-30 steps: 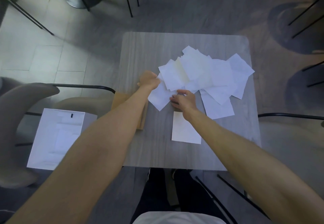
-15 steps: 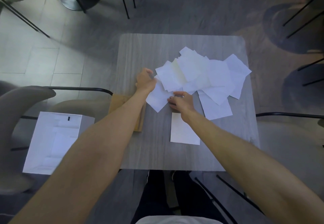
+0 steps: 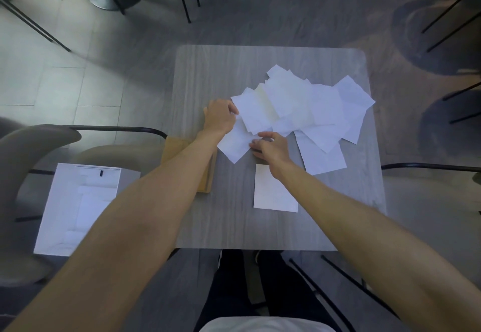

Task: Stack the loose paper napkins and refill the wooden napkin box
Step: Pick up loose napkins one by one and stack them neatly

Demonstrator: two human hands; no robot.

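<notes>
Left hand [image 3: 220, 117] sits at the left edge of the loose napkins [image 3: 299, 105], fingers curled, pinching a sheet edge there. Right hand [image 3: 270, 147] is at the pile's near edge, thumb and curled fingers pinching the tilted napkin [image 3: 233, 147] that sticks out toward the near-left. Hands are close together but not touching.

Pile spreads over the far-right half of the table [image 3: 234, 227]; sheets overlap at mixed angles, and one corner pokes just past the right table edge. Near napkin [image 3: 273, 193] lies flat and square, apart from the pile, just near of the right wrist; can't tell whether it is one sheet or several.

Wooden napkin box [image 3: 208, 175] sits at the table's left edge, mostly hidden under the left forearm.

Open surface: far-left strip, the lane between box and near napkin, and the full near edge band.

Off-table left: white box [image 3: 78, 206] on a chair [image 3: 31, 147].
</notes>
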